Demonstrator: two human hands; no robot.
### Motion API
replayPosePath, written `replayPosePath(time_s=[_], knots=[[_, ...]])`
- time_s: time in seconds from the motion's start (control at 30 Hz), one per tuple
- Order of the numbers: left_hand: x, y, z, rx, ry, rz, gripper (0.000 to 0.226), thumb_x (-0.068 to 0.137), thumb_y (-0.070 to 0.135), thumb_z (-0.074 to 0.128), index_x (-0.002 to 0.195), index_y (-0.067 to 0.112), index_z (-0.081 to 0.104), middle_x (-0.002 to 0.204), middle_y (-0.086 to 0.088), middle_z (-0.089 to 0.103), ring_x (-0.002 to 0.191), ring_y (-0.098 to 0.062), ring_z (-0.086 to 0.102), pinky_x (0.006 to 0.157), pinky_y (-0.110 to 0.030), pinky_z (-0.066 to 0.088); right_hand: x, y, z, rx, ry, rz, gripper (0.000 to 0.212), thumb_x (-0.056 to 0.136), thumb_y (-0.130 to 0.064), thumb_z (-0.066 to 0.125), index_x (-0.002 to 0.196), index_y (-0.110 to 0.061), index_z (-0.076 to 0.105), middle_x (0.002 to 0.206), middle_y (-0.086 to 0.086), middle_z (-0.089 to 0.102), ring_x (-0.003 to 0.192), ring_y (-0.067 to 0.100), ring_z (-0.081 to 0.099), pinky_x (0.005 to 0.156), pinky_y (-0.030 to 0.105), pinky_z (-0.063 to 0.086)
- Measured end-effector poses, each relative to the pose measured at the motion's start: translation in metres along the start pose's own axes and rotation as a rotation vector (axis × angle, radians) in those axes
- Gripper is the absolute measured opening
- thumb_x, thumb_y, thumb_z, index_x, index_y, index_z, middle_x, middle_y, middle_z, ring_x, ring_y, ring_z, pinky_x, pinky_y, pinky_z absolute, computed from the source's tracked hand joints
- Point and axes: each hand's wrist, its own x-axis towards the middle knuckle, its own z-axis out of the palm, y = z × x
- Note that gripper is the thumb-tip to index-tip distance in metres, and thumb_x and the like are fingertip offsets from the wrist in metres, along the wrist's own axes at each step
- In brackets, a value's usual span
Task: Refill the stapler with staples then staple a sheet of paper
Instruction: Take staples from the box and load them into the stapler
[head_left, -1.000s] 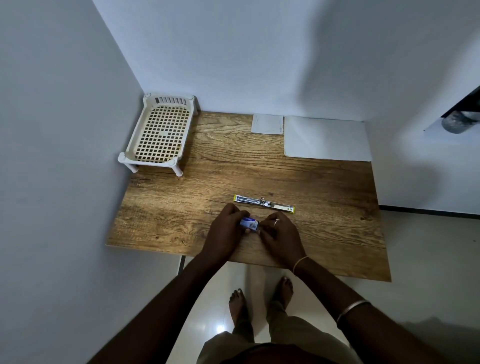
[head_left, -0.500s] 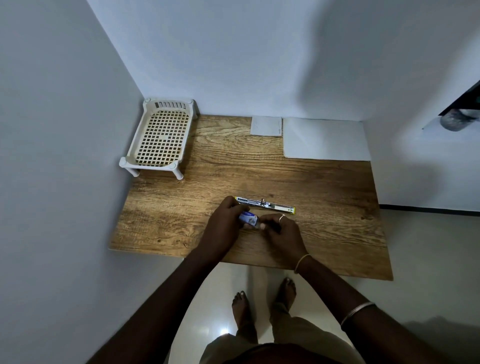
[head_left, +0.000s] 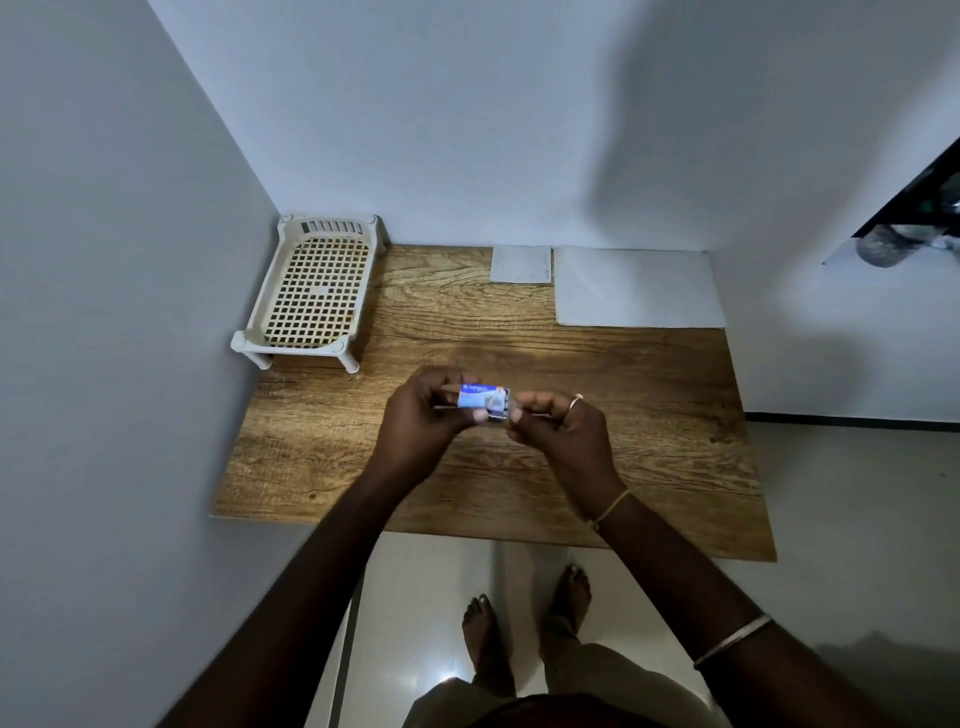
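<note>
A small blue staple box (head_left: 480, 399) is held above the middle of the wooden table (head_left: 649, 415). My left hand (head_left: 421, 421) grips its left end, thumb underneath. My right hand (head_left: 561, 431) has curled fingers pinching the box's right end, where a grey inner part shows. The stapler lies behind the hands and the box and is almost fully hidden. A white sheet of paper (head_left: 636, 287) lies flat at the table's back right.
A smaller white sheet (head_left: 521, 264) lies left of the big one. A cream plastic lattice rack (head_left: 311, 291) stands in the back left corner against the walls. The table's front edge runs below my wrists, with my bare feet (head_left: 524, 608) on the floor beneath.
Both hands have lifted the staple box up from the table's front. They now cover the opened stapler that was visible just behind them.
</note>
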Motion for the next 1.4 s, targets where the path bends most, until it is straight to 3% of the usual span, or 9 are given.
replayPosePath(time_s=[0.07,0.2,0.4,0.63,0.77,0.93,1.07,1.4], knots=[[0.004,0.014,-0.003,-0.136,-0.021,0.005,0.037,0.075,0.003,0.085,0.105,0.022,0.073,0.103,-0.007,0.077,0.097,-0.022,0.074,0.081,-0.033,0.059,0.005,-0.016,0.007,0.073,0.004,-0.013,0.016,0.086,0.000,0.074,0.103,0.001,0.073,0.092,0.015,0.077,0.081,0.023,0.075,0.071,0.028,0.060],[0.009,0.036,-0.005,-0.192,-0.015,0.085,0.038,0.080,0.000,0.080,0.110,0.022,0.072,0.104,0.004,0.077,0.097,-0.011,0.072,0.082,-0.021,0.055,0.009,-0.037,0.018,0.143,0.007,-0.027,0.016,0.088,-0.001,0.073,0.103,-0.003,0.074,0.097,0.017,0.077,0.085,0.027,0.076,0.073,0.029,0.060],[0.011,0.038,-0.008,-0.179,-0.007,0.119,0.038,0.082,-0.003,0.078,0.113,0.015,0.070,0.112,0.002,0.076,0.102,-0.020,0.072,0.082,-0.022,0.055,0.008,-0.049,0.021,0.131,-0.015,-0.035,0.012,0.092,-0.009,0.070,0.101,-0.013,0.077,0.097,0.014,0.078,0.089,0.029,0.076,0.075,0.029,0.060],[0.001,0.025,-0.005,-0.304,-0.029,0.066,0.040,0.083,-0.008,0.075,0.110,0.021,0.072,0.108,0.004,0.077,0.098,-0.012,0.074,0.080,-0.021,0.055,0.006,-0.050,0.017,-0.072,0.001,-0.024,0.022,0.086,-0.028,0.078,0.099,-0.010,0.076,0.082,0.013,0.077,0.074,0.027,0.076,0.066,0.032,0.061],[-0.004,0.017,-0.003,-0.357,-0.037,0.005,0.042,0.082,-0.009,0.074,0.110,0.022,0.073,0.107,-0.002,0.078,0.096,-0.014,0.074,0.078,-0.024,0.057,0.006,-0.050,0.011,-0.165,0.002,-0.051,0.021,0.086,-0.023,0.079,0.098,-0.006,0.076,0.087,0.009,0.078,0.071,0.023,0.076,0.063,0.033,0.061],[-0.009,0.011,0.000,-0.349,-0.024,-0.040,0.041,0.082,-0.010,0.074,0.108,0.021,0.073,0.104,-0.001,0.079,0.092,-0.012,0.074,0.077,-0.023,0.057,0.001,-0.046,0.007,-0.438,0.028,-0.208,0.009,0.089,-0.019,0.075,0.095,-0.014,0.076,0.088,0.000,0.078,0.076,0.018,0.075,0.067,0.047,0.063],[-0.012,0.009,0.000,-0.337,-0.018,-0.055,0.038,0.082,-0.009,0.075,0.111,0.016,0.072,0.101,-0.001,0.079,0.090,-0.010,0.074,0.075,-0.020,0.056,-0.004,-0.047,0.006,-0.593,0.023,-0.362,0.014,0.086,-0.024,0.077,0.097,-0.015,0.077,0.091,-0.004,0.077,0.075,0.010,0.073,0.065,0.041,0.060],[-0.015,0.007,0.003,-0.346,-0.019,-0.075,0.040,0.081,-0.007,0.077,0.108,0.022,0.073,0.102,-0.002,0.079,0.093,-0.012,0.074,0.077,-0.021,0.056,-0.005,-0.051,0.003,-0.724,0.009,-0.484,0.011,0.088,-0.008,0.071,0.097,-0.012,0.076,0.095,-0.001,0.075,0.081,0.009,0.071,0.062,0.034,0.059]])
